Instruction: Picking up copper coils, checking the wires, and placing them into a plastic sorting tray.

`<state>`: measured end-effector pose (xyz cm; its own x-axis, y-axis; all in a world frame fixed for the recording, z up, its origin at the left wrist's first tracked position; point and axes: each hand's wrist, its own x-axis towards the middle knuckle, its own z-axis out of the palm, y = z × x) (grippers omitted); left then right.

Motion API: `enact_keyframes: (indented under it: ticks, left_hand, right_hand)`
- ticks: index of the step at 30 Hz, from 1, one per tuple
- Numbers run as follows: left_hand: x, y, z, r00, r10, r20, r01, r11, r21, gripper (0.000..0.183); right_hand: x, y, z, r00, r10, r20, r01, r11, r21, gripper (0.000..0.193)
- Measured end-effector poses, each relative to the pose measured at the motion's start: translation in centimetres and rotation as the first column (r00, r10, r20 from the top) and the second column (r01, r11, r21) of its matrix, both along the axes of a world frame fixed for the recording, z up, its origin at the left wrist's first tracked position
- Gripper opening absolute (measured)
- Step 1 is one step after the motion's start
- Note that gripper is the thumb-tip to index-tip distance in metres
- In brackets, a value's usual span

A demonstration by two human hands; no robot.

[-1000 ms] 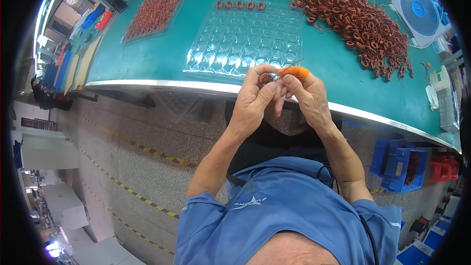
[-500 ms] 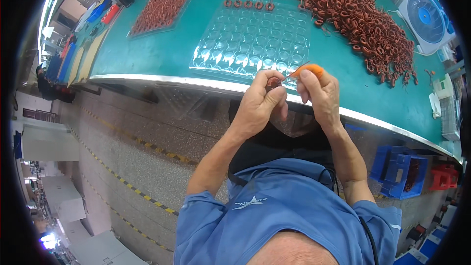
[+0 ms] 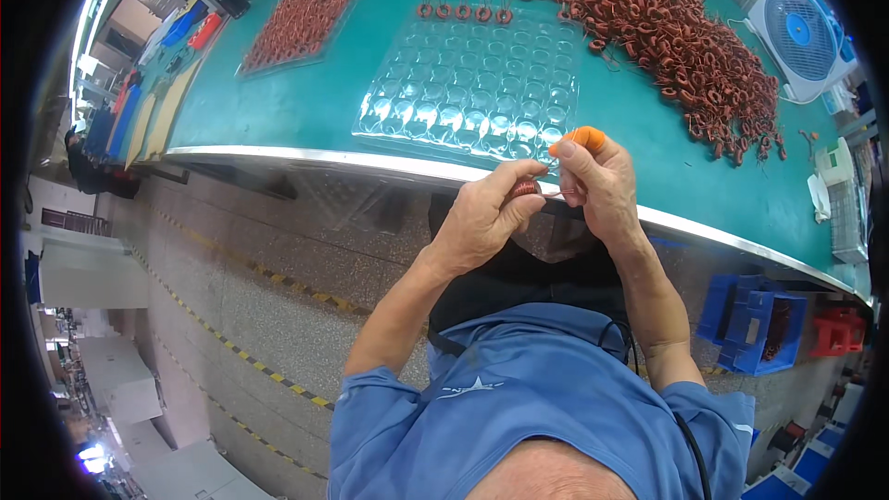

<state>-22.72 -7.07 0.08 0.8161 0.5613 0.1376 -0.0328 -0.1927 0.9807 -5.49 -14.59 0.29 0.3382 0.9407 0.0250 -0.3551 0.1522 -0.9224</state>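
Note:
Between the thumb and fingers of my left hand [image 3: 483, 213] is a ring-shaped coil [image 3: 525, 188] wound with reddish copper wire. My right hand [image 3: 600, 185] is closed round a small tool with an orange handle [image 3: 583, 139]; its tip is mostly hidden now. Thin wire ends reach from the coil to the right fingertips, which stand close beside the left ones. Both hands are just over the table's near edge. Beyond them lies a clear plastic tray [image 3: 454, 83] with round pockets. Several coils [image 3: 463, 12] stand in a row along its far edge, leads upward.
A big heap of similar coils [image 3: 667, 46] covers the table's right side. At the far left lies a filled tray of coils [image 3: 304, 20]. A blue-and-white fan [image 3: 798, 32] stands at the right edge. Blue bins [image 3: 761, 331] and a red stool-like thing [image 3: 838, 333] are below, right.
My right hand has turned the orange-handled tool, and its fingertips have come down to the coil's wire ends. The coil has tilted and moved slightly toward me in my left hand.

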Motion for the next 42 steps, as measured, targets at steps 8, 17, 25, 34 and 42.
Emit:
enact_keyframes:
  ticks: [8, 17, 25, 34, 42]
  left_hand:
    - [0.4, -1.3, -0.1, 0.999, 0.028, 0.042, -0.023, 0.994, -0.103, 0.023]
    - [0.5, -2.0, 0.4, 0.998, 0.058, -0.031, -0.052, 0.983, 0.178, 0.022]
    - [0.8, -2.3, -0.1, 0.988, 0.09, 0.129, -0.071, 0.987, -0.144, 0.021]
    - [1.9, -2.6, -0.7, 0.995, 0.055, 0.085, -0.031, 0.966, -0.258, 0.018]
    - [2.8, -2.2, -1.1, 0.974, 0.194, 0.114, -0.181, 0.977, -0.117, 0.019]
  right_hand:
    - [-1.3, -1.8, 0.3, 0.71, -0.29, 0.641, 0.19, 0.956, 0.222, 0.021]
    - [0.0, -2.8, 1.2, 0.656, -0.169, 0.736, 0.122, 0.986, 0.117, 0.019]
    - [0.9, -3.2, 0.7, 0.943, -0.136, 0.304, 0.099, 0.986, 0.135, 0.035]
    - [0.7, -1.8, 2.0, 0.738, -0.061, 0.672, 0.117, 0.992, -0.039, 0.041]
    - [-0.2, -3.4, 0.6, 0.85, -0.175, 0.497, 0.225, 0.973, -0.043, 0.026]
